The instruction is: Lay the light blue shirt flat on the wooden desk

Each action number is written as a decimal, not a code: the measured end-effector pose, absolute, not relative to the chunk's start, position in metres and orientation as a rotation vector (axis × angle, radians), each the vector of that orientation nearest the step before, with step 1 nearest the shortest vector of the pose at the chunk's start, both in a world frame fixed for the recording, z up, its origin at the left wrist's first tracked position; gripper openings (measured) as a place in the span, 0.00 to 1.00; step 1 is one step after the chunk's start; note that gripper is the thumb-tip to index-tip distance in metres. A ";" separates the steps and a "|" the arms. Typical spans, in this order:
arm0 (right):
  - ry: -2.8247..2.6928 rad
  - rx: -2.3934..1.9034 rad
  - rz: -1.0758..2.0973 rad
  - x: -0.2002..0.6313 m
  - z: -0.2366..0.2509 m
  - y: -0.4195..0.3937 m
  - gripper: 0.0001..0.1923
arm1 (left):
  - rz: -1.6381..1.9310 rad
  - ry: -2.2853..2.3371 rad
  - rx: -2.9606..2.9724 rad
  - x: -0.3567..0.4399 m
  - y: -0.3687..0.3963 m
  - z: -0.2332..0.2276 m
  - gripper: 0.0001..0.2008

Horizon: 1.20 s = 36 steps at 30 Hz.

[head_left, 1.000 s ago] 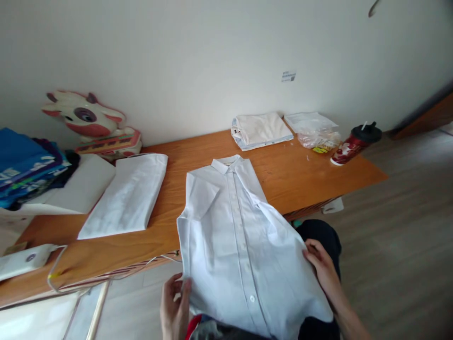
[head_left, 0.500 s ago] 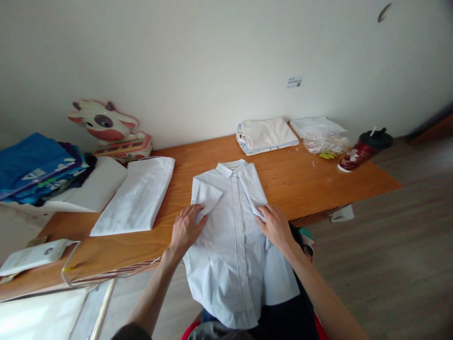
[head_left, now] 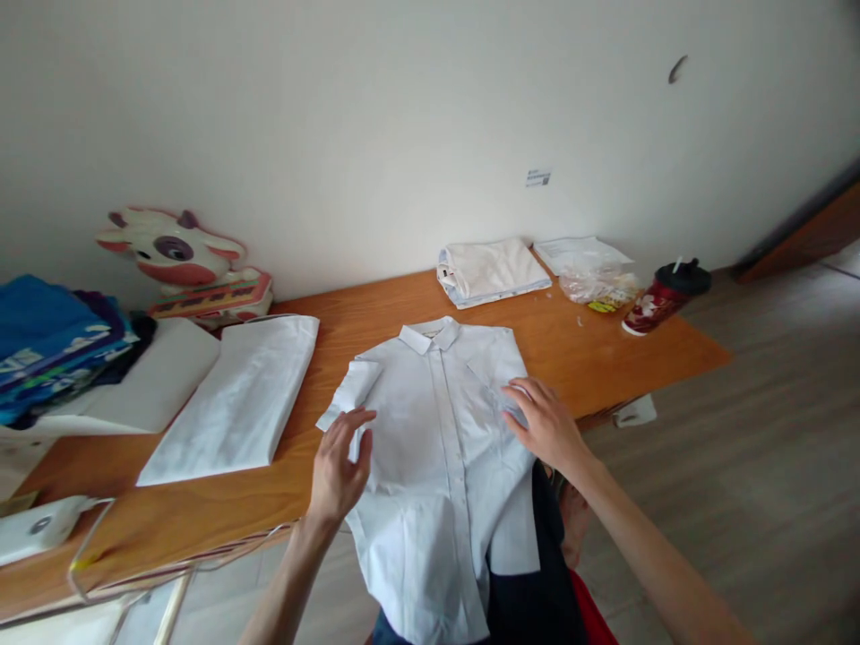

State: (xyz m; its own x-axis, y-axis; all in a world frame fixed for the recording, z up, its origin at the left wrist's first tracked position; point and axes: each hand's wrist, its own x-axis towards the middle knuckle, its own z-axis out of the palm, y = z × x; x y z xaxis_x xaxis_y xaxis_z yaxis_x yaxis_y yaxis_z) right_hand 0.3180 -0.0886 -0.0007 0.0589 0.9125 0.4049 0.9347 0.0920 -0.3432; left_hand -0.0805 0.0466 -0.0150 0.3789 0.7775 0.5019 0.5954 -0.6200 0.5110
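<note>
Pale shirt point(head_left: 436, 430) spread buttons-up at surface point(head_left: 591, 345) centre, hem hanging off at 6 o'clock; left hand point(head_left: 338, 466) and right hand point(head_left: 547, 425), fingers open and gripping nothing, flat on it, seemingly smoothing; folded clothes point(head_left: 490, 269) at 1 o'clock.

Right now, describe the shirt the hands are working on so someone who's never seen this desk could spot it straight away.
Find the wooden table against the white wall. At the middle of its front edge lies a pale blue button-up shirt, collar toward the wall and hem hanging off the edge, with the left hand and right hand on it. Unlike the folded clothes behind it, it lies spread open.
</note>
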 end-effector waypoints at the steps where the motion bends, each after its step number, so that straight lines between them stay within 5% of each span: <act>1: -1.887 -1.840 -0.047 0.313 -0.002 -0.076 0.21 | 0.929 1.208 2.442 -0.074 0.055 -0.017 0.17; 5: -1.788 -1.884 0.099 0.341 -0.021 -0.033 0.10 | 0.614 1.511 2.478 -0.067 0.094 -0.033 0.33; 10: -0.855 -1.819 0.000 0.432 -0.044 -0.050 0.17 | 0.436 1.795 2.430 -0.088 0.087 -0.047 0.48; 13: -0.765 -1.731 -0.185 0.436 -0.042 -0.087 0.23 | 0.435 1.866 2.428 -0.094 0.075 -0.040 0.48; 17: -1.334 -1.672 -0.112 0.384 -0.016 -0.093 0.14 | 0.589 1.580 2.570 -0.074 0.096 -0.022 0.38; 25: -1.636 -2.302 0.157 0.386 -0.040 -0.015 0.36 | 0.391 1.784 2.310 -0.057 0.137 -0.045 0.43; 30: -1.613 -2.471 0.081 0.406 -0.069 -0.034 0.39 | 0.222 1.879 2.327 -0.084 0.127 -0.057 0.44; 36: -1.670 -2.422 0.022 0.410 -0.049 0.014 0.45 | 0.312 1.614 2.642 -0.052 0.156 -0.039 0.39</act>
State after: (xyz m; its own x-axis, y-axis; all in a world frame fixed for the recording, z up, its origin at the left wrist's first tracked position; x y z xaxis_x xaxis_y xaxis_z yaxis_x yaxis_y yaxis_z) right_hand 0.4098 0.0141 -0.0486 0.3617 0.9269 0.1003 0.9240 -0.3420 -0.1711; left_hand -0.0519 0.1556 -0.0388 0.4422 0.8835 0.1546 0.8775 -0.4618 0.1294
